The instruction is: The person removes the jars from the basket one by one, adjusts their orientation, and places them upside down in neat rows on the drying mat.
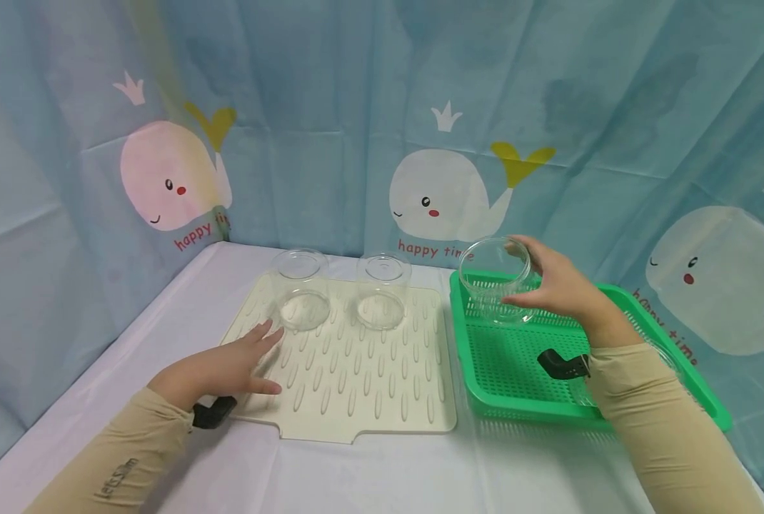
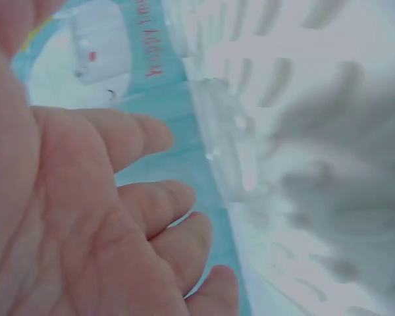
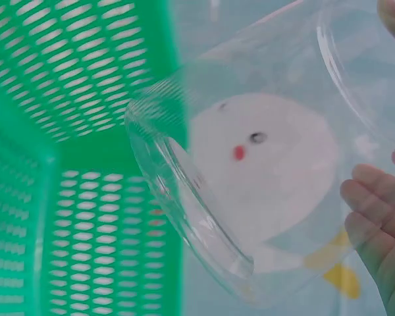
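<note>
My right hand (image 1: 552, 282) grips a clear plastic cup (image 1: 494, 285) by its side, thumb and fingers spread around it. The cup is held over the green basket (image 1: 504, 364), with its wide rim up and slightly tilted. In the right wrist view its ringed base (image 3: 197, 204) faces the basket. My left hand (image 1: 228, 368) hovers palm down with fingers spread over the left edge of a cream ridged drying mat (image 1: 369, 385), holding nothing. Two more clear cups, a left one (image 1: 301, 289) and a right one (image 1: 382, 293), stand at the mat's back, ringed ends up.
Another clear container (image 1: 584, 392) lies in the basket, partly hidden by my right forearm. The basket stands right of the mat on a white tablecloth (image 1: 420, 475). A blue curtain (image 1: 330, 185) with whale prints hangs behind and along both sides.
</note>
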The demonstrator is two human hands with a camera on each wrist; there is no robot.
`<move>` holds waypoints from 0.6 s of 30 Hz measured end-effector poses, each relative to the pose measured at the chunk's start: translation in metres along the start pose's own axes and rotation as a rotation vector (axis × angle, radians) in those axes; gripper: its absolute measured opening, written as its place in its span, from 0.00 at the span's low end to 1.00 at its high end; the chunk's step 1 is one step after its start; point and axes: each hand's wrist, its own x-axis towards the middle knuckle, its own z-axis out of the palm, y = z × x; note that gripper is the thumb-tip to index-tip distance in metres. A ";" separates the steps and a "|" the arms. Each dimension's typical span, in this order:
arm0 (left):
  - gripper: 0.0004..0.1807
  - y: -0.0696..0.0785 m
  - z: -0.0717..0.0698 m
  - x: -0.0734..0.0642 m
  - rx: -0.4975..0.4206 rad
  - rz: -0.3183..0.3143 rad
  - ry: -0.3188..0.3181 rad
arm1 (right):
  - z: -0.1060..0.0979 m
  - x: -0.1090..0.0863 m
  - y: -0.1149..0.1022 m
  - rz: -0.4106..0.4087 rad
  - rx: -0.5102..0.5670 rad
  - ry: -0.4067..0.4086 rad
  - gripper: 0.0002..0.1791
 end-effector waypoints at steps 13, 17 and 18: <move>0.50 0.063 -0.022 0.000 0.110 0.197 0.331 | 0.008 0.010 -0.056 -0.193 0.032 0.049 0.54; 0.51 0.088 -0.028 0.003 0.072 0.268 0.426 | 0.020 0.014 -0.077 -0.275 0.027 0.026 0.54; 0.52 0.093 -0.029 0.003 0.054 0.286 0.450 | 0.023 0.015 -0.081 -0.294 0.024 0.025 0.54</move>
